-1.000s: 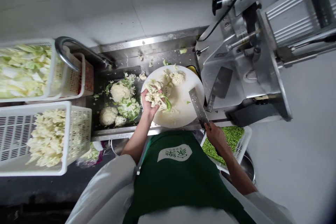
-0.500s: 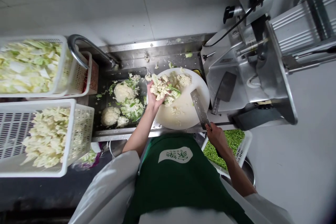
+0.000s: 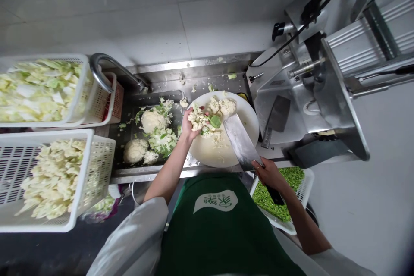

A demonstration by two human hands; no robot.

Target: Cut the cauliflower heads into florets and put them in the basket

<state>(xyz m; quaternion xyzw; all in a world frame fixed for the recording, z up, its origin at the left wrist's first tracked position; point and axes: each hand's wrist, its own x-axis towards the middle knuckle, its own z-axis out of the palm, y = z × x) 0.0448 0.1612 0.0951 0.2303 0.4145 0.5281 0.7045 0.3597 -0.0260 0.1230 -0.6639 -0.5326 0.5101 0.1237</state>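
Note:
My left hand (image 3: 189, 126) is closed around a piece of cauliflower (image 3: 198, 119) over the left part of a round white cutting board (image 3: 223, 157). A green leaf (image 3: 215, 121) shows at the right side of that piece. In my right hand (image 3: 268, 173) is a cleaver (image 3: 239, 139), gripped by its dark handle. Its broad blade lies turned toward its flat side above the board, the tip close to more cauliflower (image 3: 227, 106) at the back. Small crumbs of cauliflower (image 3: 218, 140) are scattered on the board.
Left of the board, a sink (image 3: 118, 155) holds whole cauliflower heads (image 3: 136, 151) and leafy trimmings under a curved faucet (image 3: 100, 73). White baskets of cut cauliflower (image 3: 54, 181) and cabbage (image 3: 39, 90) stand further left. At right is a metal slicing machine (image 3: 343, 99); chopped greens (image 3: 274, 202) sit below the counter edge.
The cleaver has swung left toward the held cauliflower, and its blade has turned to show more of its flat face. My left hand keeps its hold, with the leaf now facing up.

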